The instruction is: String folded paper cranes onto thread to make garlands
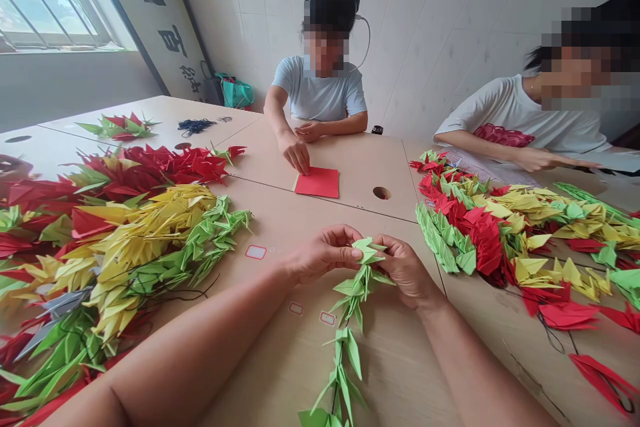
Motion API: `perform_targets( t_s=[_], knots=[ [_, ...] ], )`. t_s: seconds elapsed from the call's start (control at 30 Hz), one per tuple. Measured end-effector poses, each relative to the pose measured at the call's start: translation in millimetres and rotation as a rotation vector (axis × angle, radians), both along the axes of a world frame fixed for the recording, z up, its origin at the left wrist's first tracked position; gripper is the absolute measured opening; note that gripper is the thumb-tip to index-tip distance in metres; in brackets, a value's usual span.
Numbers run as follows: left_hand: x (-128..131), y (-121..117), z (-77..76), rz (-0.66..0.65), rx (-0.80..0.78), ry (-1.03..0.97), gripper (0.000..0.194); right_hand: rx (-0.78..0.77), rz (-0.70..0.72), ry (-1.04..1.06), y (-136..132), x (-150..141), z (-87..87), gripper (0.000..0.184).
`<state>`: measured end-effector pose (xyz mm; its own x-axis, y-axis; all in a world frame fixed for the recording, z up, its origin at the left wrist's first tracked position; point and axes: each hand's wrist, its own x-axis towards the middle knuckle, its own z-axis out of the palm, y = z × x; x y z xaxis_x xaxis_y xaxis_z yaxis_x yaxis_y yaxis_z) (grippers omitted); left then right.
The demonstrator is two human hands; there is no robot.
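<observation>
A string of green folded paper cranes (pixel 343 347) hangs down over the table toward me on a dark thread. At its upper end, my left hand (pixel 330 253) pinches a light green paper crane (pixel 367 251) between thumb and fingers. From the other side my right hand (pixel 403 267) grips the same crane, its fingers bent around the edge and partly hidden. Both hands are closed and held close together above the table. The thread inside the topmost crane cannot be made out.
Heaps of red, yellow and green strung cranes lie at left (pixel 150 227) and right (pixel 480 227) on the wooden table (pixel 280 360). Across from me a person's hand touches a red paper stack (pixel 317 182). Another person sits at right. A hole (pixel 382 193) pierces the tabletop.
</observation>
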<state>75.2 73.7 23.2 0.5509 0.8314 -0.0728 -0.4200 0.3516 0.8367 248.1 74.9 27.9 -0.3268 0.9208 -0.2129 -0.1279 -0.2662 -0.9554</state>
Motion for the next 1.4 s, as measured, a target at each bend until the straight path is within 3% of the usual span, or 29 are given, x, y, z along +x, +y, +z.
perform_targets(
  t_s=[0.3,0.63,1.0,1.4],
  knots=[
    [0.0,3.3,0.7,0.104,0.004,-0.033,0.024,0.036,0.029,0.102,-4.6,-2.3,8.6,0.027],
    [2.8,2.8,0.8,0.169,0.072,0.048,0.025,0.127,0.125,0.034,-3.1,-0.6,1.1,0.021],
    [5.5,3.5,3.8,0.348,0.125,0.048,0.028,0.027,0.263,0.110,-3.1,4.3,6.3,0.035],
    [11.1,-1.2,3.9,0.360,0.222,0.222,0.024,-0.010,0.075,0.096,3.5,8.1,0.4,0.019]
  ],
)
